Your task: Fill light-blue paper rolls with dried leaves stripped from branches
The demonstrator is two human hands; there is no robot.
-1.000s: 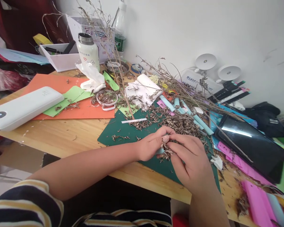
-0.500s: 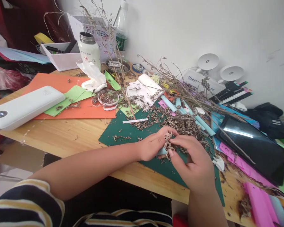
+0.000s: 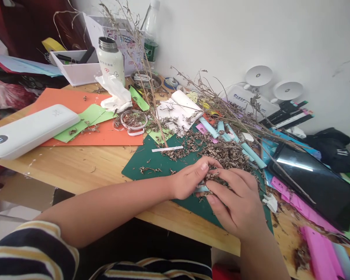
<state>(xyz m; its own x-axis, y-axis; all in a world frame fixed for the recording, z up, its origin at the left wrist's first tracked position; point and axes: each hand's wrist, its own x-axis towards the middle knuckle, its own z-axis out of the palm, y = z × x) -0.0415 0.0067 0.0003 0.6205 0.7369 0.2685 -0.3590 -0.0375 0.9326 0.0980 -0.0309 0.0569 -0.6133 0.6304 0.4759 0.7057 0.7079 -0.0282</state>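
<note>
Over the dark green cutting mat my two hands meet. My left hand is closed on a small light blue paper piece heaped with dried brown leaves. My right hand lies over that same clump, fingers bent and pressing on the leaves. Just beyond the hands a loose pile of dried leaf bits covers the mat. Long dry twigs stretch over the pile toward the right.
A white flat device lies at the left on the wooden table, beside orange paper and green paper. A white flask, a white tray, rolled blue paper tubes, pink paper and a black tablet crowd the back and right.
My right hand has lowered and flattened over the leaf clump, which a moment ago its fingertips pinched upright. My left hand stays put on the blue piece.
</note>
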